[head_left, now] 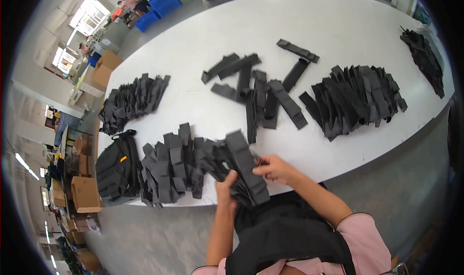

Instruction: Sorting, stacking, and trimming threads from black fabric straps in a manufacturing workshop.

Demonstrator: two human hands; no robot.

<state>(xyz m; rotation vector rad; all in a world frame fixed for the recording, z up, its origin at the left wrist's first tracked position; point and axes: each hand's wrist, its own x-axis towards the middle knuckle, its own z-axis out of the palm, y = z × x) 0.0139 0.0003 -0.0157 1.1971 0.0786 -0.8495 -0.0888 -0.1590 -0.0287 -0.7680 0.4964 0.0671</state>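
Note:
My left hand (226, 190) is closed round a bundle of black fabric strips (222, 161) at the table's near edge, thumb on top. One wide flat strip (245, 166) stands out along the bundle's right side. My right hand (276, 170) is closed just right of that strip, its fingers bent round small thread snips (254, 153); their pale blades show past the fingertips, blurred. Left of the bundle, more black folded strips (169, 166) lie in a row, close against it. Whether the snips touch the fabric, I cannot tell.
Loose black strips (290, 103) lie scattered mid-table. Piled strips sit at right (360, 101) and far left (133, 101). A black backpack (116, 168) rests at the left edge of the white table (338, 23). Dark fabric (423, 57) lies far right. Cardboard boxes (86, 194) stand beyond.

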